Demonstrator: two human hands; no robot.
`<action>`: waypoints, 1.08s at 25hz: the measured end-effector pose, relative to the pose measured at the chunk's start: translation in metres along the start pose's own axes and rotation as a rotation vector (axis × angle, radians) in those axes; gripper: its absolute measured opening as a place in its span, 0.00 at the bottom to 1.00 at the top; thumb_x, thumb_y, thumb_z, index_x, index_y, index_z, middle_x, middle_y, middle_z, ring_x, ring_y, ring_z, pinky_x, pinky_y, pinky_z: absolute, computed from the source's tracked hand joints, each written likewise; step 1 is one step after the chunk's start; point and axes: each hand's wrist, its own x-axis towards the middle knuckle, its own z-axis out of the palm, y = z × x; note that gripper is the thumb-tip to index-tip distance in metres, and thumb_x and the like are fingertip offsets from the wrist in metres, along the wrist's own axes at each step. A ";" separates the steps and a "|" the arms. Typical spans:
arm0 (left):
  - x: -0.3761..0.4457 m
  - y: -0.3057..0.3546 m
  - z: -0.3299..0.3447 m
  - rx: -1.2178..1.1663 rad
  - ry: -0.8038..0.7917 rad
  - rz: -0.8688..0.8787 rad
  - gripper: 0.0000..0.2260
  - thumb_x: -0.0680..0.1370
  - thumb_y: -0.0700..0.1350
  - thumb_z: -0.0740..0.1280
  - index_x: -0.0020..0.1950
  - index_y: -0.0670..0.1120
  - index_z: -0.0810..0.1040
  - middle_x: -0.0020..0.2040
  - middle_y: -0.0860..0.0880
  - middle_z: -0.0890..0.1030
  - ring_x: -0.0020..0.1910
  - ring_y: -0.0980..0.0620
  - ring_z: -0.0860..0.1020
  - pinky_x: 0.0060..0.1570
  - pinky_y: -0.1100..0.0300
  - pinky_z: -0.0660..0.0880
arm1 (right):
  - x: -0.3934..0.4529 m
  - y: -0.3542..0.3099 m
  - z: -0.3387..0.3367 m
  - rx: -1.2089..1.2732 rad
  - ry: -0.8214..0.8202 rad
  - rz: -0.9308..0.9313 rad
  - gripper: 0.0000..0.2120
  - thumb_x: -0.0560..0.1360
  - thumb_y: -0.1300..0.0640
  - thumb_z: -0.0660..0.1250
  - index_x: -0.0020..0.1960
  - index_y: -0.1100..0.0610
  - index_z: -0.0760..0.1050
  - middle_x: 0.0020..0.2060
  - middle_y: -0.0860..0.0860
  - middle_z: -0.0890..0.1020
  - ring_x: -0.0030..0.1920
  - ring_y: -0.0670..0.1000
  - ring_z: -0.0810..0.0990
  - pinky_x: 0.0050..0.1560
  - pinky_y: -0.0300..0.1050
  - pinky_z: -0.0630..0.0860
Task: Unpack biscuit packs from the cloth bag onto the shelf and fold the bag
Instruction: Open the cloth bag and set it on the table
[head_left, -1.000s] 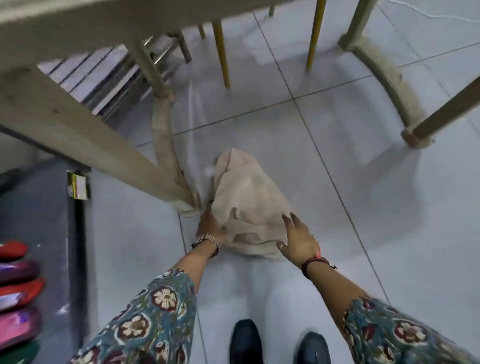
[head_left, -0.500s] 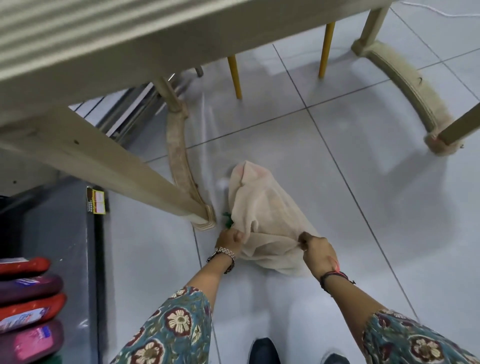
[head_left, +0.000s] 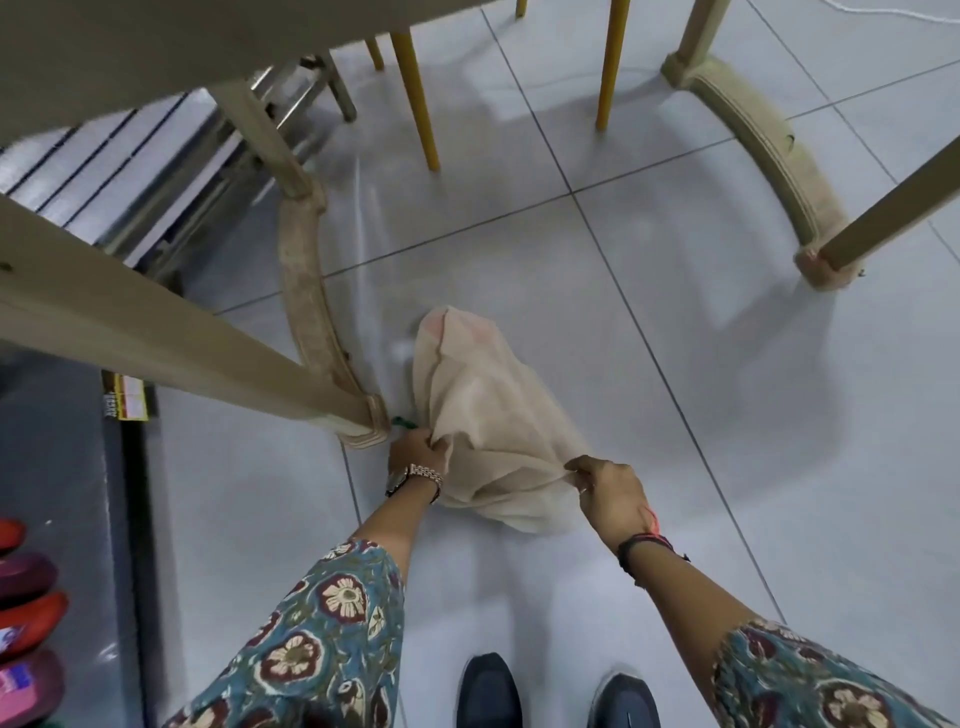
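A beige cloth bag (head_left: 488, 415) lies bulging on the grey tiled floor beside a table foot. My left hand (head_left: 418, 451) grips the bag's near left edge, and a bit of green shows just beside it. My right hand (head_left: 605, 486) pinches the near right edge and stretches the cloth between the two hands. What the bag holds is hidden by the cloth. Several red and purple biscuit packs (head_left: 26, 618) lie on the shelf (head_left: 67, 467) at the left edge.
A beige table with curved feet (head_left: 311, 312) stands over the bag, its slanted leg (head_left: 171, 353) crossing on the left. Yellow chair legs (head_left: 415, 98) stand behind. A second curved foot (head_left: 763, 156) is at the right. My dark shoes (head_left: 556, 691) are below.
My right hand went from spread fingers above the bag to pinching its edge. Both hands now pull the bag's near edge taut. The view has shifted slightly back.
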 end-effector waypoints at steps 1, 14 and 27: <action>-0.009 -0.001 -0.008 -0.019 0.031 0.011 0.12 0.76 0.47 0.65 0.45 0.37 0.77 0.47 0.35 0.81 0.48 0.39 0.79 0.43 0.54 0.74 | -0.005 -0.001 -0.005 0.025 0.009 0.036 0.21 0.72 0.70 0.57 0.56 0.55 0.80 0.49 0.53 0.84 0.48 0.56 0.81 0.43 0.40 0.74; -0.215 0.105 -0.148 -0.320 0.234 0.288 0.08 0.74 0.40 0.64 0.43 0.38 0.81 0.37 0.37 0.80 0.39 0.44 0.77 0.38 0.58 0.68 | -0.166 -0.081 -0.103 0.299 0.133 0.143 0.07 0.72 0.67 0.64 0.45 0.59 0.80 0.43 0.58 0.84 0.47 0.59 0.81 0.43 0.44 0.73; -0.481 0.186 -0.399 -0.043 0.054 0.704 0.15 0.69 0.50 0.63 0.46 0.44 0.84 0.39 0.42 0.85 0.37 0.48 0.79 0.40 0.57 0.74 | -0.409 -0.152 -0.435 0.090 0.386 -0.197 0.04 0.72 0.64 0.67 0.42 0.58 0.79 0.36 0.54 0.83 0.40 0.57 0.80 0.40 0.46 0.72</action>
